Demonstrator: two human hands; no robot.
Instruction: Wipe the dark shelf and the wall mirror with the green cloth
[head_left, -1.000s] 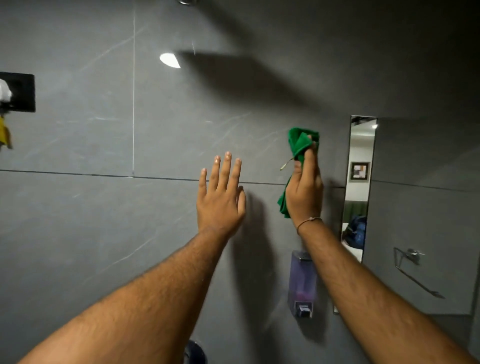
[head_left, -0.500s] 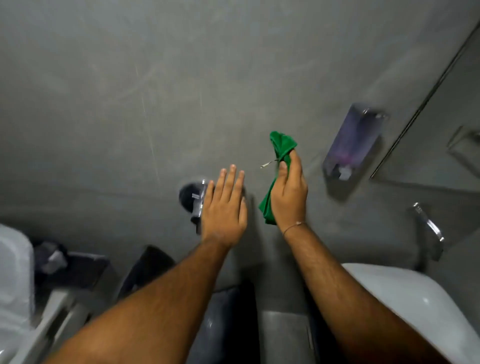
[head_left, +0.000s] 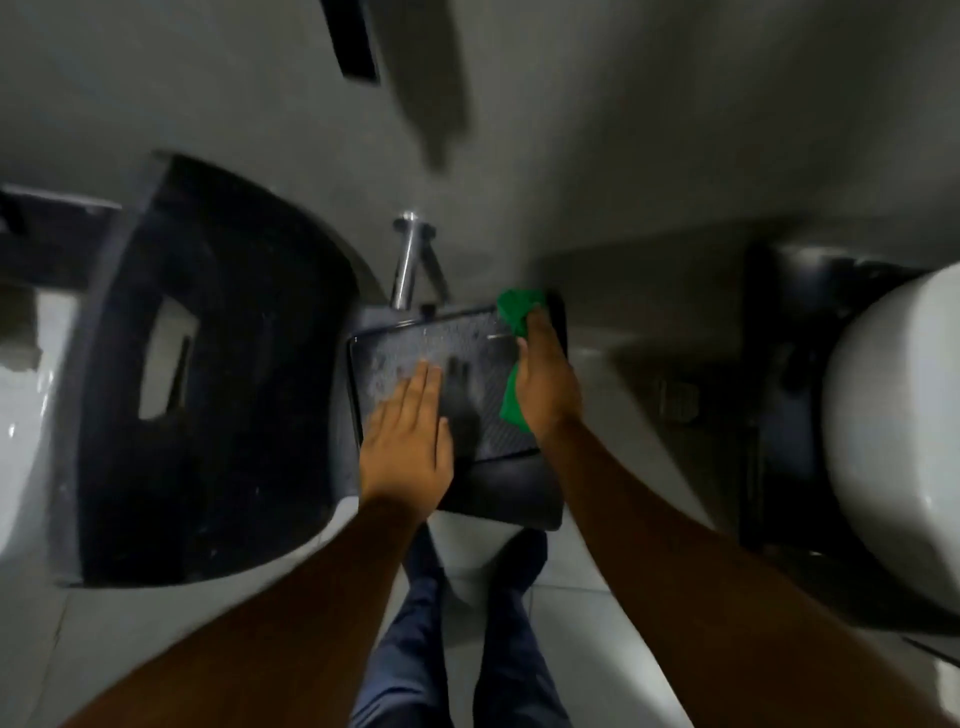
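Note:
I look steeply down at a dark, rectangular shelf (head_left: 415, 343) with a raised rim, fixed low against the grey wall. Its surface looks dusty or spotted. My right hand (head_left: 545, 384) is shut on the green cloth (head_left: 519, 312), which bunches above my fingers at the shelf's far right corner and hangs below my palm. My left hand (head_left: 410, 441) lies flat, fingers together, on the shelf's near left part. The wall mirror is out of view.
A black toilet seat (head_left: 208, 374) on a white bowl fills the left. A chrome pipe (head_left: 405, 265) comes out of the wall behind the shelf. A white basin (head_left: 893, 431) curves in at the right. My legs and shoes (head_left: 467, 623) stand on pale floor tiles below.
My view has swung from the wall down to the low shelf. Both hands came down: the left now rests on the shelf, the right brought the cloth to its far right corner.

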